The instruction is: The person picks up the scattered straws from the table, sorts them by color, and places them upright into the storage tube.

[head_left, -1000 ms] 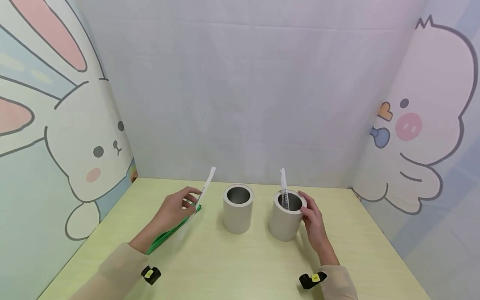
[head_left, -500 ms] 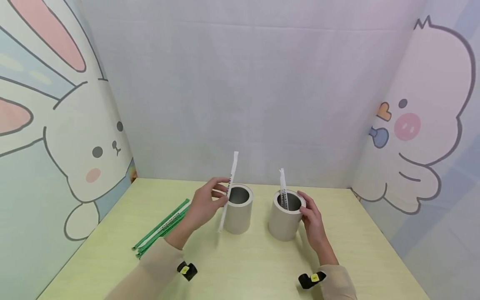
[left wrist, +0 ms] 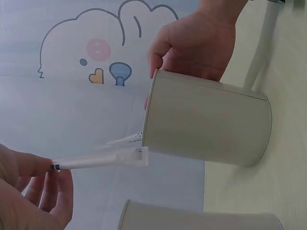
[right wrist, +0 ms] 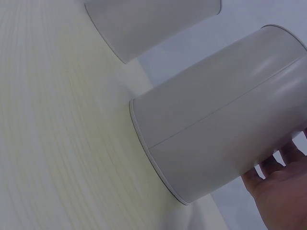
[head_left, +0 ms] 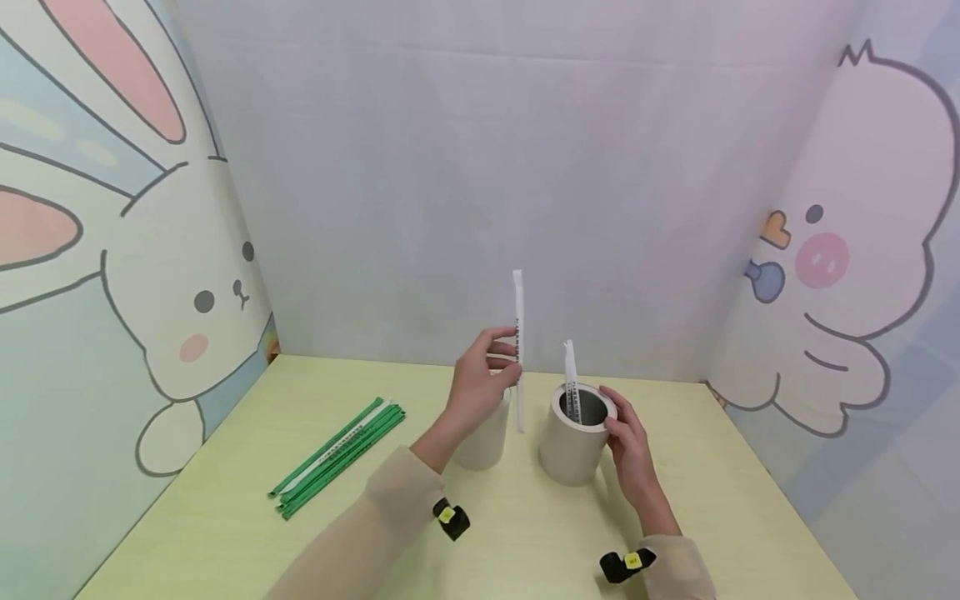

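Observation:
My left hand (head_left: 480, 375) pinches a white paper-wrapped straw (head_left: 518, 300) between thumb and fingers, holding it nearly upright between two beige cylindrical cups. In the left wrist view the straw's lower end (left wrist: 139, 156) overlaps the rim of the right-hand cup (left wrist: 206, 120). My right hand (head_left: 632, 442) grips this cup at its upper right side, thumb near the rim. Another white wrapped straw (head_left: 572, 367) leans inside it, its top sticking out. Behind my left hand stands the left-hand cup (head_left: 483, 442), its mouth mostly hidden.
Several green wrapped straws (head_left: 337, 467) lie in a bundle on the left of the pale wooden table (head_left: 525, 542), with a white one (head_left: 345, 442) among them. A grey backdrop (head_left: 480, 183) and cartoon-printed side panels surround the table.
My left hand has carried the white straw rightward from the bundle, past the left-hand cup, turning it from slanted to nearly upright. My right hand stays on its cup.

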